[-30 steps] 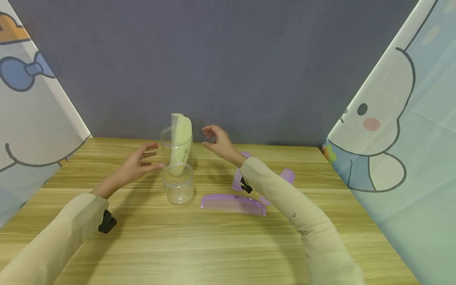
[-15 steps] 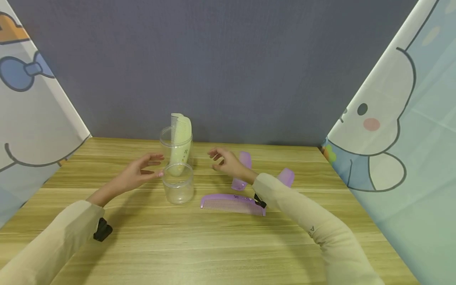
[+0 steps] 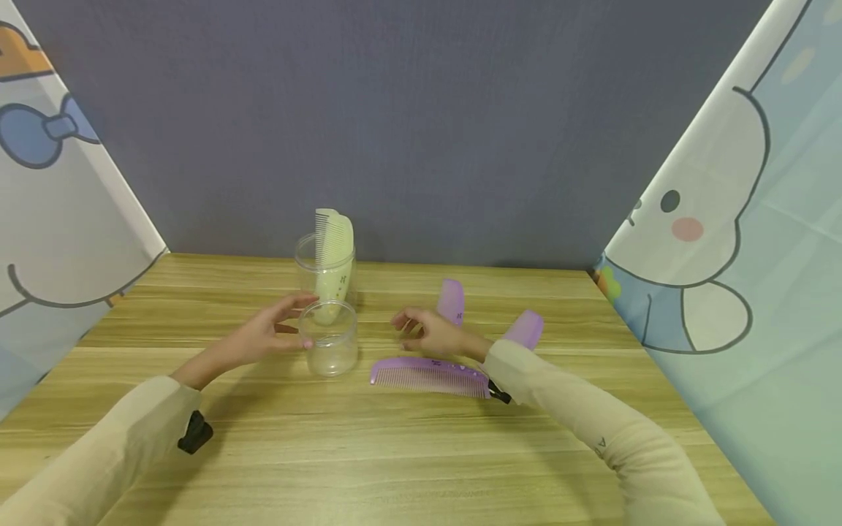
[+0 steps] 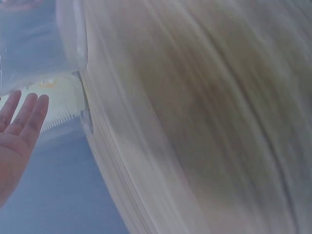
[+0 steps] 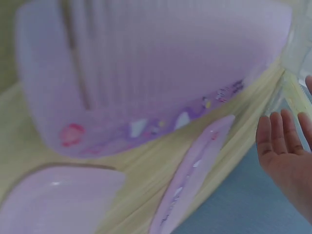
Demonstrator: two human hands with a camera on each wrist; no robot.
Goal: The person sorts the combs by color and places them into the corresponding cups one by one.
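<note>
My left hand (image 3: 263,336) reaches to the left side of a short clear plastic cup (image 3: 332,359), fingers extended and thumb at its wall. Right behind it stands another clear cup (image 3: 305,257), holding cream combs (image 3: 337,252) upright. Over the table to the right, my right hand (image 3: 433,334) hovers with loosely bent fingers and nothing in them. Just below it lies a purple comb (image 3: 411,364), teeth toward me. A second purple comb (image 3: 451,298) is partly hidden behind that hand, and a third purple comb (image 3: 526,329) is partly covered by the right sleeve.
A dark grey panel (image 3: 395,131) rises along the back of the wooden table (image 3: 316,453). Cartoon-printed panels flank it, one on the left (image 3: 72,212) and one on the right (image 3: 710,241). Each wrist carries a small black camera mount (image 3: 195,432).
My right hand has moved down and slightly right, away from the rear cup toward the purple combs. My left hand has lowered and come right, up to the front cup. Cups and combs stay put.
</note>
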